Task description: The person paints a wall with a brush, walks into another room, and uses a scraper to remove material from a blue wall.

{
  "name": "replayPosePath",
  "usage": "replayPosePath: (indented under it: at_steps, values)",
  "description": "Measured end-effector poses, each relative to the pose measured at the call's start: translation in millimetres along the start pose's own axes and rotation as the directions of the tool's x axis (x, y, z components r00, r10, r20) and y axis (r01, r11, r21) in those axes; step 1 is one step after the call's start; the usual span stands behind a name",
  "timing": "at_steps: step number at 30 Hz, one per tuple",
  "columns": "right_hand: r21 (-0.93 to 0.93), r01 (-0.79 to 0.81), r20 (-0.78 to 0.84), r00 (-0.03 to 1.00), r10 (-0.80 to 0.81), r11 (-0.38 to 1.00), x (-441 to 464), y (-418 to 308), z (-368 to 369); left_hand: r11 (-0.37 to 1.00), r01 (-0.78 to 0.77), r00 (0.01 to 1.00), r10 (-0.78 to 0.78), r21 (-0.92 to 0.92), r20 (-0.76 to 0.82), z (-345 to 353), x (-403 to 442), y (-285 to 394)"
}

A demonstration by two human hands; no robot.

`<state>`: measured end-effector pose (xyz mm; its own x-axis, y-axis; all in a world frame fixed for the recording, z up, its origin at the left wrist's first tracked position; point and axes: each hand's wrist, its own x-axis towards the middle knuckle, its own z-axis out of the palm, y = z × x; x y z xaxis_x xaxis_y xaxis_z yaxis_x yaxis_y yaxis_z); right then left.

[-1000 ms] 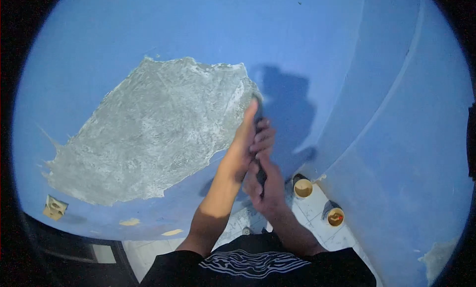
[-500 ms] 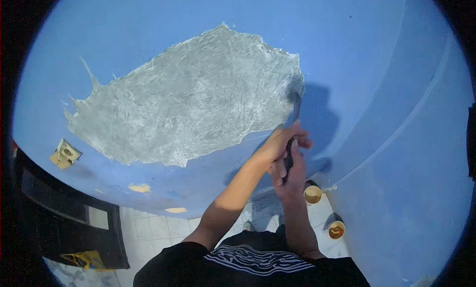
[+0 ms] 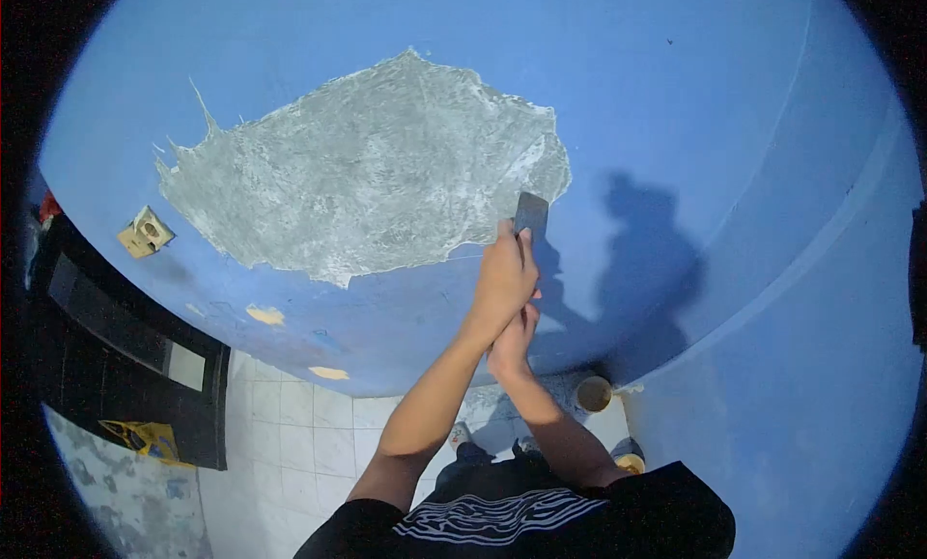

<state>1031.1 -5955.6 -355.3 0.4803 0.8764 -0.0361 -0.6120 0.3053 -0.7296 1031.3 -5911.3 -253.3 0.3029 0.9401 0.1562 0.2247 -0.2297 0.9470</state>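
Observation:
A scraper point(image 3: 532, 211) with a flat, dark blade points up at the lower right edge of a rough grey patch point(image 3: 386, 173) on the blue wall. My left hand point(image 3: 506, 274) is closed around the scraper near its blade, fingertips against the blade's lower end. Just below it, my right hand point(image 3: 515, 342) is closed at the handle end, its wrist crossing beside my left wrist. The handle is hidden by my hands. Whether the blade touches the wall, I cannot tell.
A cardboard-covered wall box point(image 3: 146, 233) sits left of the patch. Pale chips point(image 3: 266, 315) mark the wall below. Two buckets, one upper point(image 3: 593, 394) and one partly hidden point(image 3: 631, 462), stand on the tiled floor point(image 3: 299, 419). A dark cabinet-like piece point(image 3: 106, 337) lies at the left.
Both hands have moved left with the scraper, away from the patch's right edge. Its blade has turned, now showing its flat face. The camera view has shifted, and one bucket is now mostly hidden.

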Motion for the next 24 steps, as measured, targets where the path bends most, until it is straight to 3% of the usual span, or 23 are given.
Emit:
replayPosePath:
  at_steps: [2, 3, 5, 10, 11, 15, 17, 21, 23, 24]
  values:
    - [0.089, 0.115, -0.050, 0.993, -0.111, 0.989, 12, -6, 8, 0.974, -0.059, 0.992, 0.083, 0.217, -0.101, 7, 11, 7]
    - [0.076, 0.079, -0.045, 0.996, -0.076, 0.994, 14, -12, 11, 0.975, -0.053, 0.992, 0.077, 0.216, -0.103, 10, 19, 13]
    - [0.092, 0.047, -0.049, 0.998, -0.042, 0.995, 12, -35, 22, 0.897, -0.225, 0.954, 0.283, 0.381, -0.102, 13, 33, 24]
    - [0.196, 0.013, -0.106, 0.994, 0.008, 0.981, -1, -44, 44, 0.894, -0.203, 0.962, 0.258, 0.399, -0.090, 4, 26, 32]
    - [0.223, 0.028, -0.025, 0.999, -0.023, 0.974, 7, -47, 41, 0.886, -0.208, 0.962, 0.262, 0.415, -0.076, 3, 26, 39]
    - [0.308, 0.106, -0.045, 0.994, -0.097, 0.945, 9, -61, 55, 0.814, -0.314, 0.933, 0.359, 0.489, 0.002, 5, 31, 57]
    - [0.329, -0.016, -0.101, 0.993, 0.053, 0.944, -7, -65, 63, 0.824, -0.364, 0.924, 0.377, 0.435, 0.060, -7, 27, 46]
    - [0.355, -0.102, -0.062, 0.989, 0.132, 0.929, 6, -71, 58, 0.828, -0.375, 0.923, 0.375, 0.418, 0.084, -4, 37, 54]
    - [0.384, -0.054, -0.053, 0.995, 0.080, 0.922, 14, -79, 58, 0.857, -0.274, 0.956, 0.194, 0.437, 0.219, 5, 42, 83]
    - [0.416, -0.016, -0.043, 0.998, 0.037, 0.909, 14, -81, 60, 0.855, -0.281, 0.953, 0.196, 0.435, 0.229, 1, 41, 78]
